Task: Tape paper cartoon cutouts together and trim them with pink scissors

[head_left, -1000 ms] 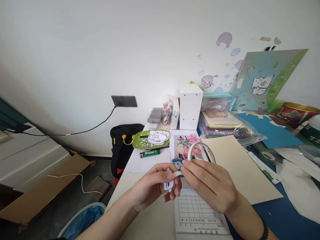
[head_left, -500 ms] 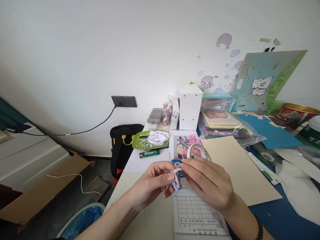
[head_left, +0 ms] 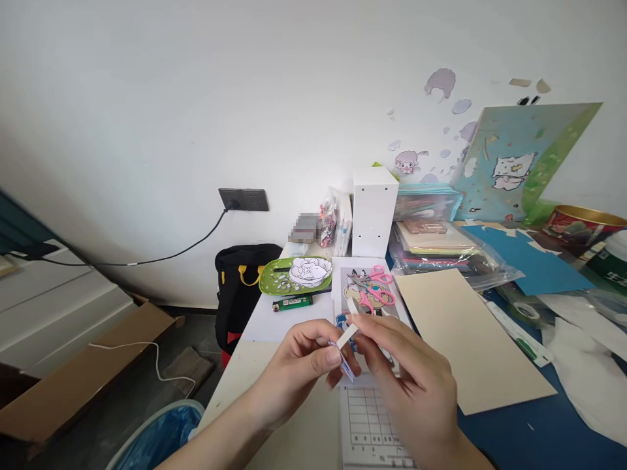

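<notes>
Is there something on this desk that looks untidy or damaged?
Slightly untidy: small white pieces lie scattered across the green tray, and ragged pale scraps line an edge of the blue sheet at right. Nothing looks clearly broken.

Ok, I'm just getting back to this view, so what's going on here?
A person at a cluttered desk has both hands close together. The left hand pinches a small paper cutout, seen almost edge-on. The right hand grips a narrow pale strip that slants down to the cutout; whether it is stuck there, I can't tell. Beyond the hands lie pink-handled scissors and a green tray; a cream sheet lies to the right.
</notes>
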A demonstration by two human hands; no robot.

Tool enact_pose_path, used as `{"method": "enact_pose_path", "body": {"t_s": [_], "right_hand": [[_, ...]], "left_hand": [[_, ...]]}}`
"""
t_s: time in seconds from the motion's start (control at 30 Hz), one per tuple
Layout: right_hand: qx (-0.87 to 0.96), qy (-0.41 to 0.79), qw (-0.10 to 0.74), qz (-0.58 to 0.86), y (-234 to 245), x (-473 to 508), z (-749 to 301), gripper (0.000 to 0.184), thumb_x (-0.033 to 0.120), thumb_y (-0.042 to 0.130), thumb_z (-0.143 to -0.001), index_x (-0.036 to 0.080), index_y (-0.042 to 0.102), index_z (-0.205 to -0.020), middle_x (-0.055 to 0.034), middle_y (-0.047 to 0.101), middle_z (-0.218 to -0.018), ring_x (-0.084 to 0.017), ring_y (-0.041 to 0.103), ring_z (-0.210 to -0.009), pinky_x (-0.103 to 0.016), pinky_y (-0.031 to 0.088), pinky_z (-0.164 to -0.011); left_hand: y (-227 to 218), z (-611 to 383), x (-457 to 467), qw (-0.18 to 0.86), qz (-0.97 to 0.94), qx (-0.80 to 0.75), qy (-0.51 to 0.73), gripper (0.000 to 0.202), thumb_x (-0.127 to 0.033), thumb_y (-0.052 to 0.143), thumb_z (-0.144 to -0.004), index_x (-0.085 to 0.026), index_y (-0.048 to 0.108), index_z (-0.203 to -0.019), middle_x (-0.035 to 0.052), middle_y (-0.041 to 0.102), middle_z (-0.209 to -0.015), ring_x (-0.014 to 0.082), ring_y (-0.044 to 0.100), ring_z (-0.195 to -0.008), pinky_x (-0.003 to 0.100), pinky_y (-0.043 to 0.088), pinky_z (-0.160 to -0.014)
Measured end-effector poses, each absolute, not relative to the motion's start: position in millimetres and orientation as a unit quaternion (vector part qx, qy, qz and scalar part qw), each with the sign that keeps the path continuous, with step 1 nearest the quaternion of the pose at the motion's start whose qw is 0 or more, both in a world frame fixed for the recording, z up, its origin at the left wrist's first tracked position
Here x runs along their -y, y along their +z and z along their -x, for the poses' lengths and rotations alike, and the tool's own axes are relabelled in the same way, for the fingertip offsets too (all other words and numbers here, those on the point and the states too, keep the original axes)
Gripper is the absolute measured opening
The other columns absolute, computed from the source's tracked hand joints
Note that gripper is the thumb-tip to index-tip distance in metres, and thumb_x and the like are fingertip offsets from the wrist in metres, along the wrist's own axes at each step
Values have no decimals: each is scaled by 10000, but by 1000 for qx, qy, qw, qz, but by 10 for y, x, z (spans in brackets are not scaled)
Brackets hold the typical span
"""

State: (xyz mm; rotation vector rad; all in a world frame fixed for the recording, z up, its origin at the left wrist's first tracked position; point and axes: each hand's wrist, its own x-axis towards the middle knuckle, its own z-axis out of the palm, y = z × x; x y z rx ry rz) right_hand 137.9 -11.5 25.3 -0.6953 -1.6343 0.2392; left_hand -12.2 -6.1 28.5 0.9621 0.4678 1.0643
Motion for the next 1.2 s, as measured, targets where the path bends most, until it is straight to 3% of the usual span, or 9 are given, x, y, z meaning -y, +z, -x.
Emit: {"method": "enact_pose_path", "body": {"t_s": [0.2, 0.37, 0.5, 0.57, 0.67, 0.73, 0.83, 0.97, 1.2], "right_hand": [[686, 215, 590, 368, 186, 91, -1380, 512, 59, 513, -865, 263, 454, -1332, -34, 689, -1002, -134, 662, -825, -236, 576, -686], [682, 223, 601, 352, 149, 132, -1331, 500, 55, 519, -843, 281, 443, -1283, -54, 582, -1114, -146, 623, -825, -291, 563, -700], [757, 213, 563, 255, 213, 146, -1381, 601, 75, 546, -777, 246, 369, -1325, -94, 505, -1242, -117, 591, -679, -309, 551, -667], [745, 223, 566, 274, 272, 53, -1505, 466, 120, 510, -811, 252, 429, -1250, -65, 562, -1159, -91, 556, -579, -266, 527, -569], [673, 184, 528, 484, 312, -235, -1753, 193, 220, 382, -919, 215, 541, -1029, -19, 624, -840, -111, 548, -559, -246, 487, -538], [707, 122, 352, 601, 273, -460, -1870, 246, 245, 360, -924, 193, 589, -997, -46, 642, -889, -145, 592, -711, -269, 493, -642], [741, 99, 260, 612, 136, -704, -1877, 186, 277, 540, -813, 150, 668, -858, -100, 653, -905, -251, 577, -915, -355, 463, -779], [753, 65, 202, 623, -15, -802, -1706, 229, 328, 621, -716, 122, 692, -785, -153, 642, -926, -324, 550, -952, -421, 427, -795], [754, 23, 194, 627, 72, -751, -1642, 203, 280, 580, -726, 130, 669, -831, -128, 641, -943, -271, 583, -877, -367, 412, -745]], "left_hand": [[282, 142, 78, 719, -449, -234, 475, 154, -312, 729, -732, -176, 711, -661, 0, 599, -611, 115, 524, -641, 214, 404, -641], [268, 153, 82, 713, -429, -244, 498, 72, -280, 723, -742, -208, 725, -744, 10, 590, -975, 142, 554, -891, 239, 432, -808], [312, 152, 82, 746, -386, -221, 495, 76, -279, 664, -799, -218, 708, -807, 11, 528, -1270, 178, 585, -994, 285, 458, -882], [339, 148, 80, 758, -372, -210, 494, 83, -278, 648, -812, -215, 701, -823, 27, 508, -1329, 243, 558, -1107, 346, 458, -929], [347, 140, 67, 757, -361, -219, 499, 89, -272, 638, -820, -210, 701, -826, 48, 504, -1351, 319, 458, -1243, 426, 453, -962], [329, 138, 56, 749, -362, -234, 503, 98, -263, 616, -837, -213, 701, -831, 50, 499, -1357, 322, 405, -1288, 435, 466, -956], [299, 141, 52, 725, -382, -254, 514, 124, -255, 581, -860, -217, 698, -849, 51, 489, -1364, 313, 369, -1315, 418, 482, -948], [315, 140, 83, 685, -424, -279, 523, 119, -241, 591, -850, -203, 698, -815, 55, 483, -1348, 317, 382, -1305, 370, 504, -919], [332, 129, 97, 640, -473, -294, 529, 118, -241, 600, -844, -204, 690, -778, 56, 500, -1266, 309, 482, -1213, 372, 506, -892]]}}
